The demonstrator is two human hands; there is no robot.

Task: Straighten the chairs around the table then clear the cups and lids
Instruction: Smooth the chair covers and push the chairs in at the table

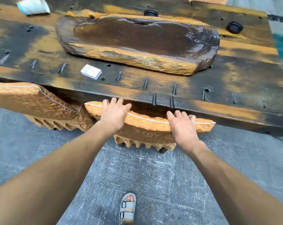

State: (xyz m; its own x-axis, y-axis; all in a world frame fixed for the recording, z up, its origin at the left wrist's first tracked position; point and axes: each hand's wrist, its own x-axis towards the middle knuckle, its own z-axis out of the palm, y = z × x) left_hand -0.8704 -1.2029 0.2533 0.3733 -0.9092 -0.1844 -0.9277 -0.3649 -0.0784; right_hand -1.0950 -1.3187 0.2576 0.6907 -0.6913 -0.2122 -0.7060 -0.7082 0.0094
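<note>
At the near edge of the tabletop (234, 88), middle chair (145, 127) sits pushed in, the far side of its orange cushion under the overhang.
- Long axis of the cushion: left to right, roughly along the tabletop edge, with the right end a little nearer. Fringe hangs down on the near side.
- Left hand (114, 113): grip clamped on the cushion's left part, fingers curled over the far side, thumb along the white piping.
- Right hand (183, 127): grip clamped on the cushion's right part, fingers bent over the top.
- Left chair (32, 101): also pushed in, long axis left to right, its right corner just beside the middle chair's left end. I cannot tell whether they touch.
- Open room: grey paved floor (153, 176) lies near of both chairs, with one sandalled foot (128, 207) on it, well apart from the fringe.
- On the tabletop: carved wooden tray (137, 41) in the middle, long axis left to right. White box (91, 71) lies between the tray and the near edge.
- Two dark round pieces (150, 13) (234, 27) stand beyond the tray near the far edge; lids or cups, I cannot tell.
- White bag (33, 5) lies at the far left.
</note>
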